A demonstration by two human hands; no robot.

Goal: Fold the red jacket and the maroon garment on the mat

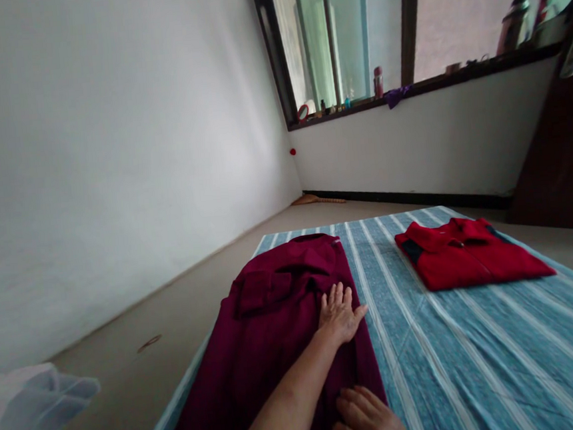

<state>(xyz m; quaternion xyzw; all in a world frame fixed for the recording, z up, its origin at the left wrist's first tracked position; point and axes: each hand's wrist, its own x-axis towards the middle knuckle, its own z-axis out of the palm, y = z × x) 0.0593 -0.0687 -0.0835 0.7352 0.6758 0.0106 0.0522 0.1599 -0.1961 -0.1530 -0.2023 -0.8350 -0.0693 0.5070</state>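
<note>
A dark maroon shirt (271, 330) lies lengthwise on the left part of a blue mat with white stripes (479, 352). My left hand (339, 314) rests flat on the shirt's right edge, palm down, fingers spread and pointing away. At the bottom of the view my right hand (367, 422) also lies flat, on the shirt's lower right edge, and is partly cut off by the frame. Neither hand grips anything. A folded red shirt with a dark collar panel (465, 253) sits on the mat's far right, well apart from both hands.
A white wall runs along the left. A window sill (406, 91) with small bottles crosses the far wall. A dark wooden door (566, 150) stands at right, pale cloth (28, 418) lies at the bottom left, and bare floor (184, 304) borders the mat.
</note>
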